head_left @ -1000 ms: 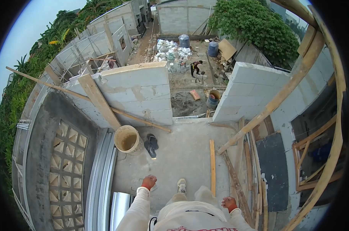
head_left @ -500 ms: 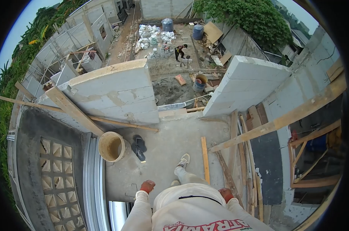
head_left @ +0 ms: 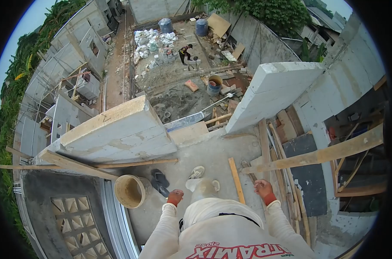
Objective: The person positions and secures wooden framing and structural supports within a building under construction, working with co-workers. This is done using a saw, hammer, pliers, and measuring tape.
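In the head view, the person's left hand (head_left: pixel 175 197) hangs before the body with its fingers bent; whether it is fully closed, one cannot tell. It appears nearest to a pair of dark slippers (head_left: pixel 160 180), which lies on the concrete floor (head_left: pixel 217 149) near a bucket (head_left: pixel 129 191). The right hand (head_left: pixel 263 190), with fingers loosely parted, hangs near long wooden pieces (head_left: pixel 286 190). A yellowish plank (head_left: pixel 236 180) lies between both hands.
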`<state>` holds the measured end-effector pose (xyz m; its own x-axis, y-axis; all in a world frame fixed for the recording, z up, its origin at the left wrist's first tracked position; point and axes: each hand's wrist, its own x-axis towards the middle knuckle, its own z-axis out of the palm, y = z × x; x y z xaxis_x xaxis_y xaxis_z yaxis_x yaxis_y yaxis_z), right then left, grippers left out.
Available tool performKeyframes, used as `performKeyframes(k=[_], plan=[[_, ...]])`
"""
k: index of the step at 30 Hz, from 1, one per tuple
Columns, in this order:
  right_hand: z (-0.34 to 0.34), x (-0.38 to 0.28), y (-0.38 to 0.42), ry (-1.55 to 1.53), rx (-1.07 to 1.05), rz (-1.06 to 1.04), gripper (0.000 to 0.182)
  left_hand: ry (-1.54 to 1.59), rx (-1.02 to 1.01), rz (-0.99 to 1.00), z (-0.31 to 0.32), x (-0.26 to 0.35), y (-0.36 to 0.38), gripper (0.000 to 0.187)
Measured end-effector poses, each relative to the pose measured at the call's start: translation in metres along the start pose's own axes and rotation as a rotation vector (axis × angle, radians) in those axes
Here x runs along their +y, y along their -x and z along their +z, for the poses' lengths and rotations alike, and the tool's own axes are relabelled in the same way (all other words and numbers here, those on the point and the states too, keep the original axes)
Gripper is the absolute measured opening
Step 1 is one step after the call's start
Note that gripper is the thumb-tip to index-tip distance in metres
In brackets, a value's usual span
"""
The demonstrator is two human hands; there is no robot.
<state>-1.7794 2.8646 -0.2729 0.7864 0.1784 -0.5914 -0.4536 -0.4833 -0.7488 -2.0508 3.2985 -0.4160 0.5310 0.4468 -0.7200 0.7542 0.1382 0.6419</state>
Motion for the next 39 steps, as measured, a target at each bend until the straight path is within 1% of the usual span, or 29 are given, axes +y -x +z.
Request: performKeyframes(k=[3,5,6,7,9,12,15,16,19,21,22,23,24,25,26,28,31,34,36,38,39], plan=[[0.019,0.020,0.009,0.032,0.073,0.138,0.026,-0.119,-0.088,0.049,-0.013,0.043,-0.034,0.018],[0.038,0.032,0.029,-0.018,0.094,0.263,0.025,-0.200,-0.116,0.081,-0.025,0.061,-0.060,0.020],[0.048,0.047,0.034,-0.015,0.101,0.331,0.023,-0.216,-0.128,0.095,-0.030,0.070,-0.071,0.026],[0.056,0.068,0.037,-0.011,0.106,0.394,0.021,-0.283,-0.127,0.133,-0.037,0.084,-0.080,0.027],[0.071,0.104,0.053,0.188,0.080,0.231,0.019,-0.419,-0.133,0.204,-0.053,0.113,-0.100,0.028],[0.093,0.100,0.069,0.098,0.084,0.344,0.019,-0.478,-0.187,0.213,-0.073,0.147,-0.127,0.028],[0.112,0.098,0.058,-0.322,0.215,0.560,0.017,-0.589,-0.271,0.247,-0.085,0.179,-0.150,0.027],[0.118,0.100,0.055,-0.408,0.251,0.545,0.018,-0.633,-0.312,0.262,-0.088,0.188,-0.154,0.027],[0.137,0.079,0.052,-0.446,0.307,0.477,0.019,-0.812,-0.336,0.396,-0.082,0.216,-0.164,0.025],[0.154,0.066,0.055,-0.443,0.324,0.483,0.023,-0.792,-0.410,0.305,-0.072,0.241,-0.161,0.024],[0.160,0.043,0.063,-0.434,0.329,0.481,0.024,-0.877,-0.410,0.327,-0.059,0.237,-0.177,0.025],[0.167,0.046,0.067,-0.440,0.294,0.448,0.024,-0.670,-0.509,0.282,-0.050,0.225,-0.198,0.024],[0.172,0.035,0.075,-0.364,0.316,0.444,0.023,-0.702,-0.496,0.285,-0.039,0.233,-0.197,0.023],[0.176,0.036,0.079,-0.403,0.326,0.471,0.023,-0.717,-0.582,0.340,-0.029,0.232,-0.210,0.023],[0.182,0.045,0.081,-0.346,0.332,0.461,0.023,-0.672,-0.618,0.318,-0.023,0.236,-0.212,0.023],[0.187,0.049,0.094,-0.358,0.396,0.506,0.024,-0.612,-0.677,0.290,-0.013,0.244,-0.207,0.022],[0.196,0.070,0.104,-0.389,0.425,0.551,0.025,-0.670,-0.751,0.300,-0.002,0.253,-0.205,0.022],[0.205,0.088,0.112,-0.478,0.456,0.590,0.024,-0.715,-0.759,0.308,0.003,0.261,-0.208,0.021],[0.214,0.098,0.118,-0.512,0.485,0.608,0.024,-0.753,-0.751,0.388,-0.001,0.270,-0.209,0.021],[0.222,0.105,0.118,-0.444,0.509,0.625,0.024,-0.784,-0.753,0.429,0.001,0.276,-0.211,0.021],[0.223,0.095,0.121,-0.462,0.524,0.637,0.024,-0.802,-0.760,0.425,0.001,0.271,-0.224,0.022]])
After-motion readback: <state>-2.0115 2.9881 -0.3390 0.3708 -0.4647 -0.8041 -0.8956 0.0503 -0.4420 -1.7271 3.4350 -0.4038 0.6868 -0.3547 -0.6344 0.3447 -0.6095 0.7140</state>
